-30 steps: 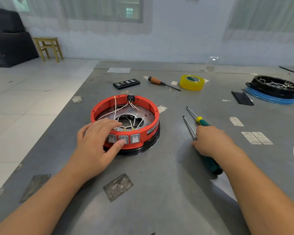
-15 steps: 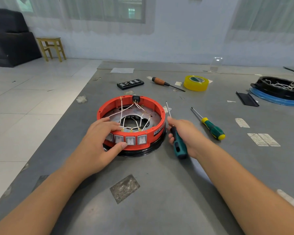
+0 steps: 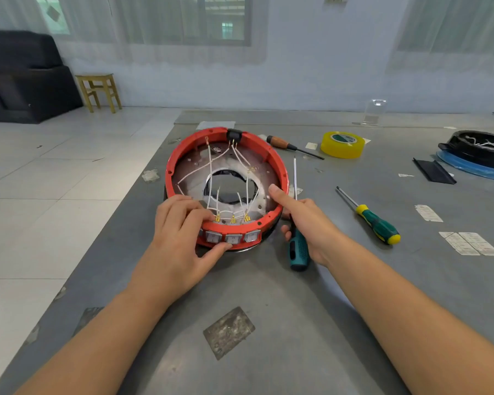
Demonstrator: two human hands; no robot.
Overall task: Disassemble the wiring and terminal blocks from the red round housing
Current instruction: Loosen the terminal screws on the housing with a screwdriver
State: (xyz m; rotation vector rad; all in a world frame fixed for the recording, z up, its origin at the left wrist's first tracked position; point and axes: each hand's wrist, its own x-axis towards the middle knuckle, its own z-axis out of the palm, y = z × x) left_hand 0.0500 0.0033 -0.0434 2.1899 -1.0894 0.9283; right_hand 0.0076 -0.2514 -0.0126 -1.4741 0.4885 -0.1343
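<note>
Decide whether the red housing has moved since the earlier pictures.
Yes. The housing has tipped up toward the camera; its far rim now hides the black remote that lay behind it.

My feed is bright and even, lit by soft daylight through the curtained windows [image 3: 211, 21] ahead. Shadows on the counter [image 3: 297, 309] are faint and diffuse beneath my forearms. Focus stays sharp at centre; the wide lens bows and stretches the frame edges noticeably.
</note>
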